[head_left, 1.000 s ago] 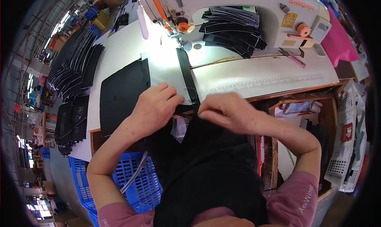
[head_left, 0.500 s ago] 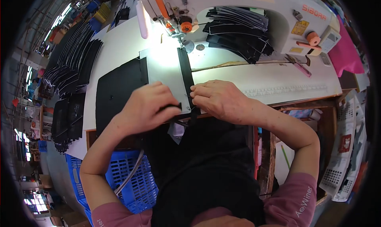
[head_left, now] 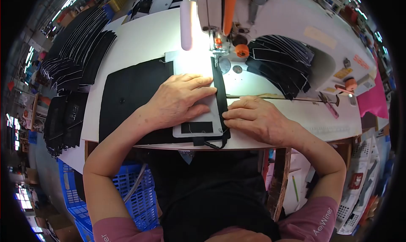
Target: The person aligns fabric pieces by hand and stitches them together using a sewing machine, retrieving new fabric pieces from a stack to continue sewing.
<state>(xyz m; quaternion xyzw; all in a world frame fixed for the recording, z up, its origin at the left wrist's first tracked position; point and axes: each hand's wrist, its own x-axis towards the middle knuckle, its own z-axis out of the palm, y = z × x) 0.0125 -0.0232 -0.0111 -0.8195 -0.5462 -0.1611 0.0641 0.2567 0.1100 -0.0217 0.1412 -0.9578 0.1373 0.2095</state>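
Observation:
Under the sewing machine's needle area lies a black fabric piece with a pale grey panel on top. A black strip runs along the panel's right side up to the presser foot. My left hand rests flat on the grey panel, fingers spread towards the strip. My right hand has its fingers close together at the strip's right edge, gripping the fabric there; its palm side is hidden. A black rectangle shows near the panel's lower end, and a narrow black cord hangs at the table edge.
Stacks of black pieces with pale edges lie at the left and under the machine arm. Pink-handled snips lie on the right. A blue plastic basket stands below the table's left side, beside a wooden drawer edge.
My left hand has opened out and settled flat on the grey panel. More of the panel's lower end shows on the table. The camera view has shifted, so the machine appears further right.

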